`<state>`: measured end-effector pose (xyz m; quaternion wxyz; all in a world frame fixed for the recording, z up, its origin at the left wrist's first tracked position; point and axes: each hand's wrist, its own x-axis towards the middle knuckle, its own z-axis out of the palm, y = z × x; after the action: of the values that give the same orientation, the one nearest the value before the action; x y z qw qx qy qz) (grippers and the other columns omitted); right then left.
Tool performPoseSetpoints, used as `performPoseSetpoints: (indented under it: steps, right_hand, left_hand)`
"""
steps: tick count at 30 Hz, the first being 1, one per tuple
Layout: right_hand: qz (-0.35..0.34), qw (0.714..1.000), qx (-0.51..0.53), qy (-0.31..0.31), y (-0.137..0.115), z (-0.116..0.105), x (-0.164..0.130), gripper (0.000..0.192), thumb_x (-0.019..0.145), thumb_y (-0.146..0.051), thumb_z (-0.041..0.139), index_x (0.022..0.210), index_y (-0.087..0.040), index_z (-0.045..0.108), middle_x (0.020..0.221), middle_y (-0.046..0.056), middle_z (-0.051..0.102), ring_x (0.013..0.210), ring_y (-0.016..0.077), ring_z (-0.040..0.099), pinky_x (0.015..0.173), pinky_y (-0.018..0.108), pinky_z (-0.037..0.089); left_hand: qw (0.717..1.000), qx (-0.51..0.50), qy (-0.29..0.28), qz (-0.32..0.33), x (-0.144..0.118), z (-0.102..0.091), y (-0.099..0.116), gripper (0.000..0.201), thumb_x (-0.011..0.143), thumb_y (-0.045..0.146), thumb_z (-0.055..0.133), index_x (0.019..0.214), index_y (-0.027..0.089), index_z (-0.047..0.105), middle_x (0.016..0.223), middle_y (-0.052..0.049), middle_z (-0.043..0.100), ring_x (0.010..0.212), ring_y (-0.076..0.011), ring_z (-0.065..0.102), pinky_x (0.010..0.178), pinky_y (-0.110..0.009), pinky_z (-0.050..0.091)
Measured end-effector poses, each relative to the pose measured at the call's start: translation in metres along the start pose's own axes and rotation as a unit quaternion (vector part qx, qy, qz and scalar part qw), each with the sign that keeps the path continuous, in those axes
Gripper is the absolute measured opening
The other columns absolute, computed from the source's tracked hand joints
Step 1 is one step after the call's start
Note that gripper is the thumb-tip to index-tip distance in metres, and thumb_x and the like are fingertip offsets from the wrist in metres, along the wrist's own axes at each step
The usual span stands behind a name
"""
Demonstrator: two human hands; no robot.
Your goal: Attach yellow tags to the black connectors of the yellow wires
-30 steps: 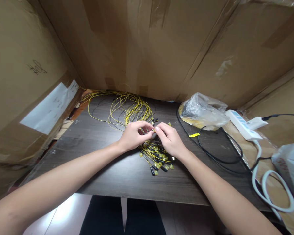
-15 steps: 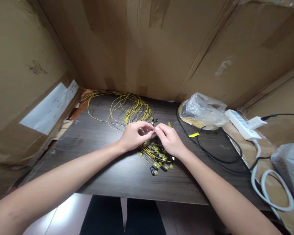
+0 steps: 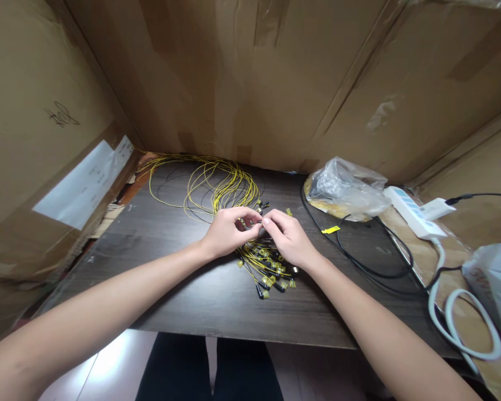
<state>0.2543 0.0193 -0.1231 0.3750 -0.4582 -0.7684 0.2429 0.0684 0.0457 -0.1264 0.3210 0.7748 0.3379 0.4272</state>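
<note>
My left hand [image 3: 229, 233] is closed in a pinch, with thumb and forefinger meeting on a small dark cable connector [image 3: 259, 222]. The fingertips of my right hand [image 3: 291, 236] close on the same connector from the other side; most of it is hidden by the fingers. Thin yellow cables [image 3: 237, 188] loop behind my left hand and pass beneath it. Below my hands their ends fan out in a cluster of black connectors with clear yellow tabs [image 3: 269, 280]. A few more black connectors [image 3: 264, 205] lie just beyond my fingertips.
All this lies on a dark wooden table [image 3: 171, 295], walled by cardboard [image 3: 242, 78]. A clear plastic bag [image 3: 344, 189] sits at the back right. Near it are a black cable [image 3: 369, 273] with a yellow tag [image 3: 330, 230], a white power strip [image 3: 413, 214] and its white cord [image 3: 434, 303].
The fingertips of my right hand have shifted very slightly left at the pinch. My left hand, the cables and the connectors on the table look the same.
</note>
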Motion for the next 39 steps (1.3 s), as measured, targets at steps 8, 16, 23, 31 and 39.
performPoseSetpoints:
  steps: [8,16,23,31,39]
  right_hand:
    - [0.014,1.000,0.006,-0.003,0.0011,-0.0020,0.0010,0.025,0.098,-0.029,0.047,0.077,-0.020,0.056,0.074,0.002,0.059,0.071,0.0174,0.054,0.067,0.030,0.040]
    - [0.006,1.000,0.001,0.017,-0.0004,-0.0005,0.0009,0.021,0.098,-0.031,0.050,0.082,-0.019,0.058,0.081,0.004,0.060,0.075,0.0181,0.055,0.069,0.030,0.040]
    - [0.019,1.000,-0.002,0.000,0.0019,-0.0020,0.0013,0.029,0.100,-0.031,0.045,0.074,-0.020,0.054,0.073,0.002,0.058,0.071,0.0173,0.053,0.067,0.029,0.039]
    - [0.023,0.999,0.013,0.017,0.0004,-0.0007,0.0011,0.021,0.097,-0.033,0.050,0.082,-0.020,0.058,0.079,0.003,0.060,0.073,0.0173,0.054,0.067,0.029,0.040]
    - [0.024,1.000,0.004,-0.010,0.0011,-0.0026,0.0018,0.036,0.100,-0.032,0.042,0.069,-0.020,0.055,0.067,0.002,0.059,0.067,0.0169,0.053,0.066,0.030,0.039]
  left_hand:
    - [1.000,-0.009,-0.008,-0.001,-0.0002,-0.0002,-0.0008,0.012,0.085,0.023,0.070,0.092,0.015,0.076,0.081,-0.003,0.074,0.068,-0.0115,0.065,0.059,-0.020,0.052]
    - [1.000,-0.007,0.002,-0.020,0.0002,0.0006,-0.0007,0.011,0.084,0.023,0.070,0.090,0.015,0.075,0.080,-0.003,0.074,0.067,-0.0116,0.065,0.059,-0.020,0.052]
    - [1.000,-0.017,-0.011,-0.011,0.0003,-0.0001,-0.0033,0.012,0.086,0.022,0.070,0.094,0.016,0.077,0.083,-0.003,0.075,0.066,-0.0106,0.064,0.060,-0.020,0.051]
    - [0.999,-0.022,-0.015,-0.039,0.0009,-0.0005,-0.0035,0.012,0.085,0.023,0.070,0.092,0.016,0.075,0.078,-0.002,0.074,0.063,-0.0107,0.063,0.059,-0.021,0.052]
    - [1.000,0.017,-0.018,0.012,-0.0011,-0.0007,-0.0021,0.010,0.087,0.022,0.068,0.093,0.016,0.074,0.080,-0.002,0.073,0.063,-0.0101,0.062,0.060,-0.020,0.051]
